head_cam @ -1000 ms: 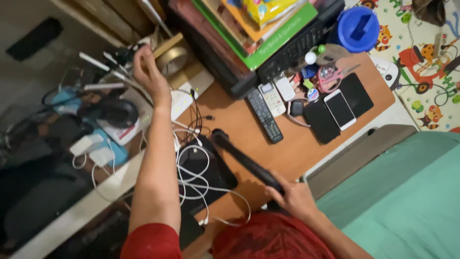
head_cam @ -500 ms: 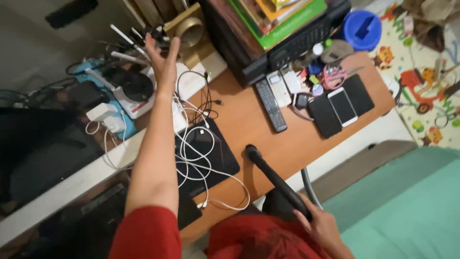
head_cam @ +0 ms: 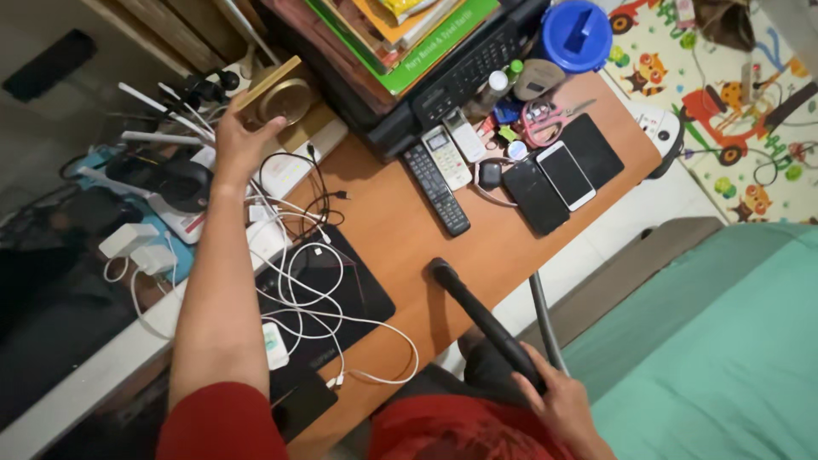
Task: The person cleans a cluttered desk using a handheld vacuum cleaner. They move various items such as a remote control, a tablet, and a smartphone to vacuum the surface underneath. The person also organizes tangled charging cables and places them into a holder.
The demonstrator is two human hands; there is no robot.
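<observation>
My left hand [head_cam: 239, 140] is stretched to the far left of the wooden desk [head_cam: 400, 230] and grips the near edge of a wooden box with a round brass disc [head_cam: 277, 98]. My right hand [head_cam: 558, 400] is closed around the handle end of a long black vacuum tube [head_cam: 481, 319]. The tube's nozzle rests on the desk's near middle. A tangle of white cables [head_cam: 311, 294] lies across a black pad [head_cam: 336, 294] beside my left forearm.
A black printer [head_cam: 443, 72] with books stacked on top sits at the back. In front of it lie two remotes [head_cam: 439, 175], phones [head_cam: 558, 175], pink scissors [head_cam: 545, 119] and a blue lid [head_cam: 579, 34]. White antennas and adapters crowd the left. A green bed [head_cam: 733, 341] is at the right.
My left hand came down from the raised, open position and closed on the wooden box. The view shifted; the vacuum tube stays in my right hand with its nozzle on the desk.
</observation>
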